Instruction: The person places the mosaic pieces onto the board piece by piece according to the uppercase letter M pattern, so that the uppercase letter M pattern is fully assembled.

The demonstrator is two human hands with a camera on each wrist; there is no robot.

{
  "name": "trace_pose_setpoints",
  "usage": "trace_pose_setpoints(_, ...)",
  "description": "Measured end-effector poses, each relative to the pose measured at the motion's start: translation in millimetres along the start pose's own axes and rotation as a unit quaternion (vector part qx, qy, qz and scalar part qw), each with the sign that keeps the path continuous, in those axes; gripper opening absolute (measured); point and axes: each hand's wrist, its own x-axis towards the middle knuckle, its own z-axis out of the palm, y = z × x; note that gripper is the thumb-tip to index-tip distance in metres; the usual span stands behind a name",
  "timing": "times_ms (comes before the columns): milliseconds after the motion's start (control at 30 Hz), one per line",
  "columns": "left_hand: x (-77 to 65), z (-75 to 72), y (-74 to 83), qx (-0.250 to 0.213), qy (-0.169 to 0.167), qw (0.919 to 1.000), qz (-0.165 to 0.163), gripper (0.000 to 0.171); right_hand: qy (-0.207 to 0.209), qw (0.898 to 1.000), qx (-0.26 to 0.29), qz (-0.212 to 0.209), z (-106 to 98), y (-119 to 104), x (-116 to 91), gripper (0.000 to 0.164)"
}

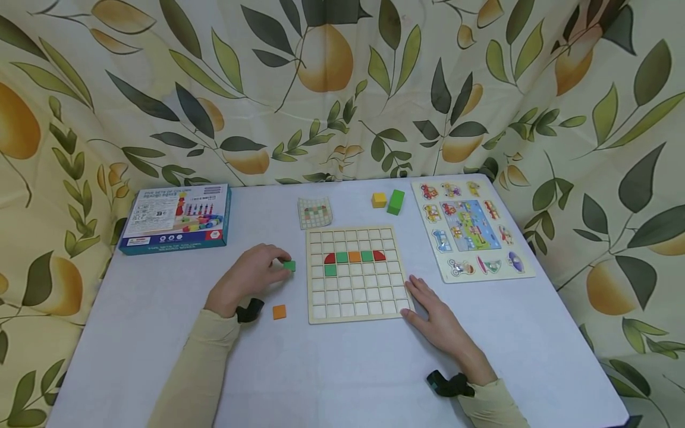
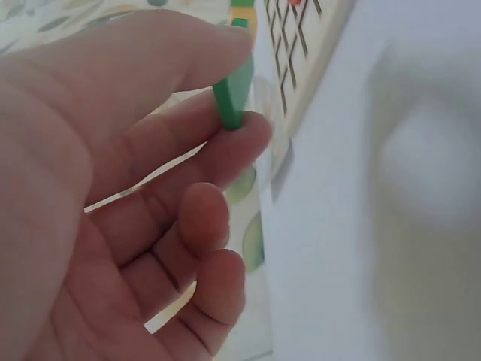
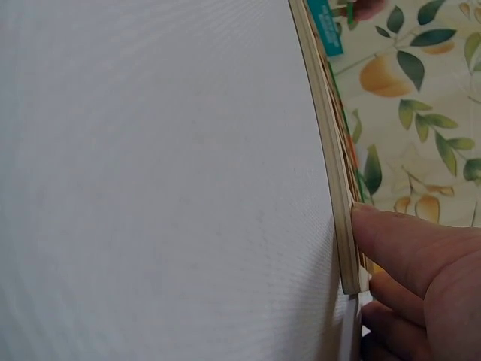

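My left hand (image 1: 250, 274) pinches a thin green square tile (image 1: 289, 266) between thumb and fingers, just left of the wooden grid board (image 1: 353, 305). In the left wrist view the green tile (image 2: 235, 94) stands on edge between the fingertips, the other fingers loosely bent. Straight-fingered, my right hand (image 1: 440, 321) touches the board's right edge near its lower corner; the right wrist view has its thumb (image 3: 398, 237) against the wooden rim. On the grid lie a row of red rounded, green and orange tiles (image 1: 354, 257), and one green tile (image 1: 330, 270) below its left end.
An orange tile (image 1: 279, 312) lies below the left hand. Behind the board are a small pattern card (image 1: 314, 213), a yellow block (image 1: 379, 200) and a green block (image 1: 395, 202). A blue-edged box (image 1: 176, 217) stands at left, a picture puzzle board (image 1: 436, 261) at right.
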Motion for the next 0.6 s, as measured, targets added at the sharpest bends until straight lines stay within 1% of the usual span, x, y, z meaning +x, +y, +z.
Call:
trace_pose_setpoints(167,9.2,6.4,10.0,0.014,0.012,0.9990,0.040,0.034,-0.002,1.000,0.000,0.000,0,0,0,0.068)
trace_pose_setpoints(300,15.2,12.4,17.4,0.020,0.021,0.9969,0.073,0.032,0.000,1.000,0.000,-0.002,0,0,0,0.068)
trace_pose_setpoints(400,18.8,16.9,22.2,0.019,0.024,0.9958,0.086,0.029,0.001,1.000,0.001,-0.004,-1,0,0,0.068)
trace_pose_setpoints(600,24.9,24.0,31.2,0.020,0.025,0.9946,0.098,0.030,0.001,1.000,-0.002,-0.013,-1,1,0,0.068)
